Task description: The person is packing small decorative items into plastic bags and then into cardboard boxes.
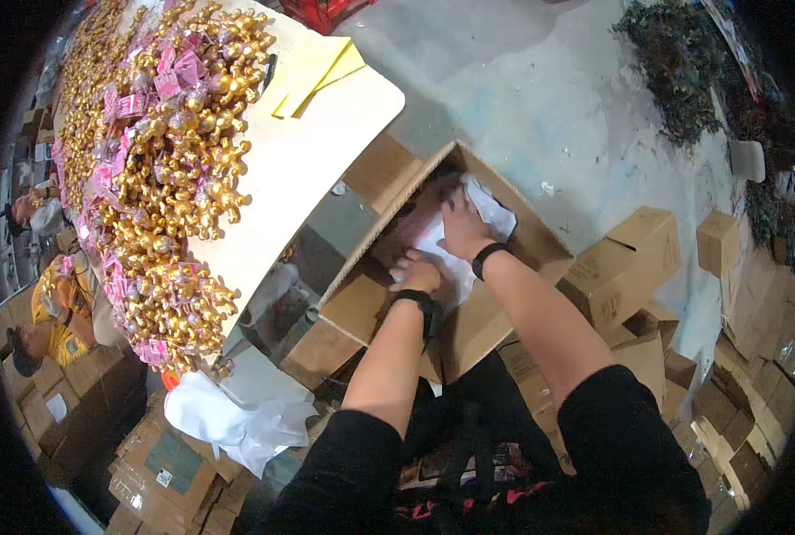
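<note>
Both of my hands reach down into an open cardboard box [522, 209] in front of me. My right hand [464, 225] lies on crumpled white paper [491, 203] inside it, fingers spread. Nearer me and to the left, my left hand [418, 272] rests at the edge of the same paper, its fingers stretched out. Neither hand grips anything. Something pinkish shows beside the paper; what lies beneath is hidden.
On the left, a white table [326, 134] bears a big heap of gold figurines [192, 178] with pink tags, plus yellow paper [317, 76]. White sheets [237, 419] hang near the table's near end. Cardboard boxes [625, 267] stand at right. Two people sit at far left.
</note>
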Demonstrator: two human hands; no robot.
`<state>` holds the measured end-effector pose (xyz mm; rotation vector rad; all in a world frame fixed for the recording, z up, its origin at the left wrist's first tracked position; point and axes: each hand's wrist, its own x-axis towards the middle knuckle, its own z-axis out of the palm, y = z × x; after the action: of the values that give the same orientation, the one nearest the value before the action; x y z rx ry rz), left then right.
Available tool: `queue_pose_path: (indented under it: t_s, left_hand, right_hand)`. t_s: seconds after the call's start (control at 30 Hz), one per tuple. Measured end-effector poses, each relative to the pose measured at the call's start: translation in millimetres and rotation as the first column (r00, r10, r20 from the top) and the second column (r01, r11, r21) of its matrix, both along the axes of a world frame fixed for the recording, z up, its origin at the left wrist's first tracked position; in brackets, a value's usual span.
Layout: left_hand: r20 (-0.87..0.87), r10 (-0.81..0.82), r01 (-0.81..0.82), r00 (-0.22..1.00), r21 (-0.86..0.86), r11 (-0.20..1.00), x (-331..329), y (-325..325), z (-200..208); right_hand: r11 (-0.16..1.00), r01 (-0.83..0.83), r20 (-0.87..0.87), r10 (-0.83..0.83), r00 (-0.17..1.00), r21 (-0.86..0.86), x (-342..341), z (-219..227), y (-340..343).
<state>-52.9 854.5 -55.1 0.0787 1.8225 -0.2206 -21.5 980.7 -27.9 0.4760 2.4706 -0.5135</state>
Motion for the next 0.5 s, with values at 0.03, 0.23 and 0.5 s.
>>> queue_pose_path:
  t_s: [0.03, 0.23, 0.5]
  left_hand:
    - [-0.057, -0.08, 0.082, 0.995, 0.033, 0.996, -1.1, 15.4, 29.3]
    - [-0.279, 0.117, 0.005, 0.953, 0.402, 0.916, -54.5, -9.1, 20.8]
    - [-0.348, 0.087, 0.054, 0.933, 0.375, 0.925, -27.2, -39.0, -49.7]
  right_hand:
    - [0.998, 0.061, 0.013, -0.061, 0.998, -0.003, 11.1, 7.5, 11.9]
    - [0.92, 0.392, 0.172, -0.386, 0.906, 0.0, -12.1, 54.7, 12.8]
    - [0.904, 0.425, 0.352, -0.41, 0.842, 0.036, 39.1, 10.9, 47.9]
